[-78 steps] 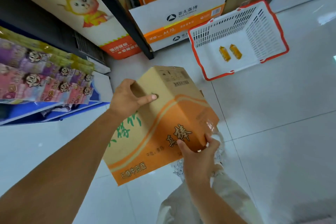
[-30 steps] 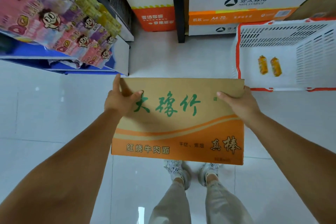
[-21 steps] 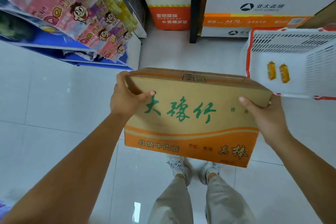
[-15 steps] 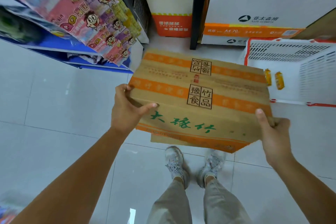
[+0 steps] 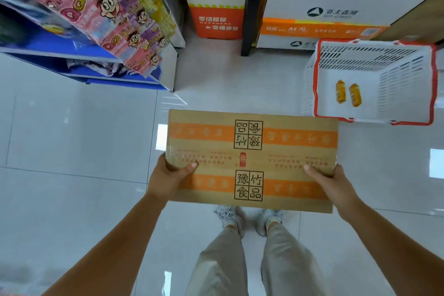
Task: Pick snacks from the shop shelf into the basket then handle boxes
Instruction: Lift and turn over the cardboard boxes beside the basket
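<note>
While both arms reach forward in the head view, a brown cardboard box (image 5: 251, 161) with orange bands is held flat above the tiled floor (image 5: 72, 127), its top face toward the camera, over the person's grey shoes (image 5: 249, 218). The left hand (image 5: 168, 179) grips its left end, thumb curled onto the top face; the right hand (image 5: 332, 184) grips the right end the same way. Beyond the box's right corner, a white basket (image 5: 317, 79) with a red rim sits on the floor holding two yellow snack packets (image 5: 347, 94). Pink snack bags (image 5: 113, 19) fill the shelf at upper left.
</note>
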Demonstrator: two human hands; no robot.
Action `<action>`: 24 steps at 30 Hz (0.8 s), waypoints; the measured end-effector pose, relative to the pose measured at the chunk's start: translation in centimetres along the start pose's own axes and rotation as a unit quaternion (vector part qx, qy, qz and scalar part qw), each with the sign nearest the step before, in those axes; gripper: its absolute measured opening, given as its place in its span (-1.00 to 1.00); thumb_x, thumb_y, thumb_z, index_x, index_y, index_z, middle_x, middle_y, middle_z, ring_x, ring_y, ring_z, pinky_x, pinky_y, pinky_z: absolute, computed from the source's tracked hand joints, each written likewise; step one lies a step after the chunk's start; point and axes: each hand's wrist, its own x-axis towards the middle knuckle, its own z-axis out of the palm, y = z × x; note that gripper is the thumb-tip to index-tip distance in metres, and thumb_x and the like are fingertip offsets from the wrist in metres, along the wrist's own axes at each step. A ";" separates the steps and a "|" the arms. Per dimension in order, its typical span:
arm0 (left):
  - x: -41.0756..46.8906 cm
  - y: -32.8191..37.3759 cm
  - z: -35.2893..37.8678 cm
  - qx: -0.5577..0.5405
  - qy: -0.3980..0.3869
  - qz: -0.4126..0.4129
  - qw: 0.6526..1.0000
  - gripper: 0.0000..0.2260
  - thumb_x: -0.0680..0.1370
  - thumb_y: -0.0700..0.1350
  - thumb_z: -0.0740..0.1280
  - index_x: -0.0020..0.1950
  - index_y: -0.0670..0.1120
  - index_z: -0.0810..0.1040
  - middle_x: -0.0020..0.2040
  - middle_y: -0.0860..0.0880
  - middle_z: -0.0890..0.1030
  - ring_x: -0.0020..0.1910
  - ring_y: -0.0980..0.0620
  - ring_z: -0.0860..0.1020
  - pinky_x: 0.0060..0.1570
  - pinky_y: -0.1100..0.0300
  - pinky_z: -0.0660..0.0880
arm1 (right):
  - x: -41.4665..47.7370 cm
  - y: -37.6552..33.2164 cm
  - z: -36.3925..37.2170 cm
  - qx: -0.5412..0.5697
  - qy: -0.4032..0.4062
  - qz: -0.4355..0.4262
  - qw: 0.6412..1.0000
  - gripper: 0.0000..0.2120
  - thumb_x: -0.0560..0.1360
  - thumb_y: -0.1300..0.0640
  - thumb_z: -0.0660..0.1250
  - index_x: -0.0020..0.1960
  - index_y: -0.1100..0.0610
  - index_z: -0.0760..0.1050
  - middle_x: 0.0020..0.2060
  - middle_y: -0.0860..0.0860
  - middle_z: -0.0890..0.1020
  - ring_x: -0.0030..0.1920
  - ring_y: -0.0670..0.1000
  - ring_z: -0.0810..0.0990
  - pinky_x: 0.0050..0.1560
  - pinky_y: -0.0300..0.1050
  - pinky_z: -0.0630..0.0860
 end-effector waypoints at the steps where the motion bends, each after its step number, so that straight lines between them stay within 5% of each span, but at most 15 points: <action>1: 0.4 0.2 0.1 -0.014 0.000 0.002 1.000 -0.37 0.33 0.08 0.60 0.32 0.01 0.44 0.11 0.09 0.62 0.13 0.01 0.58 -0.03 0.25 0.46 | 0.2 -0.4 0.1 -0.004 0.005 -0.005 1.000 -0.26 0.33 -0.22 0.51 0.40 0.01 0.34 0.21 -0.03 0.58 0.23 0.11 0.52 0.24 0.12 0.44; 7: 1.5 2.1 -0.3 0.002 -0.001 0.014 1.000 -0.49 0.33 0.13 0.59 0.19 0.08 0.51 0.09 0.09 0.65 0.12 -0.01 0.59 0.19 0.01 0.50 | 1.1 -2.4 -0.2 -0.019 -0.007 -0.038 0.999 -0.53 0.38 -0.17 0.50 0.23 -0.07 0.52 0.05 -0.09 0.64 0.12 0.09 0.58 0.12 0.06 0.46; 12: 3.4 6.9 -1.6 0.049 0.022 0.031 0.998 -0.27 0.17 0.42 0.47 0.25 0.12 0.53 0.11 0.12 0.65 0.12 0.00 0.60 0.21 -0.08 0.52 | 3.1 -7.0 -1.7 -0.054 0.007 -0.071 0.996 -0.53 0.40 -0.26 0.45 0.21 -0.08 0.50 0.01 -0.07 0.61 0.05 0.06 0.56 0.06 0.01 0.44; 19: 7.9 17.9 -1.0 -0.009 0.054 0.046 0.997 -0.52 0.36 0.09 0.58 0.20 0.04 0.50 0.09 0.08 0.59 0.10 0.01 0.54 0.10 0.11 0.44 | 9.5 -14.7 -3.5 -0.022 0.014 -0.134 0.991 -0.41 0.39 -0.22 0.48 0.35 -0.05 0.46 0.18 -0.06 0.61 0.23 0.09 0.55 0.14 -0.01 0.45; 24: 13.9 21.7 1.2 -0.062 0.066 0.032 0.995 -0.42 0.38 -0.03 0.58 0.34 -0.09 0.47 0.13 0.03 0.57 0.14 -0.02 0.54 0.00 0.22 0.38 | 17.2 -18.7 -2.4 -0.014 -0.005 -0.154 0.988 -0.32 0.33 -0.30 0.47 0.35 -0.04 0.44 0.18 -0.08 0.60 0.24 0.09 0.56 0.16 0.02 0.49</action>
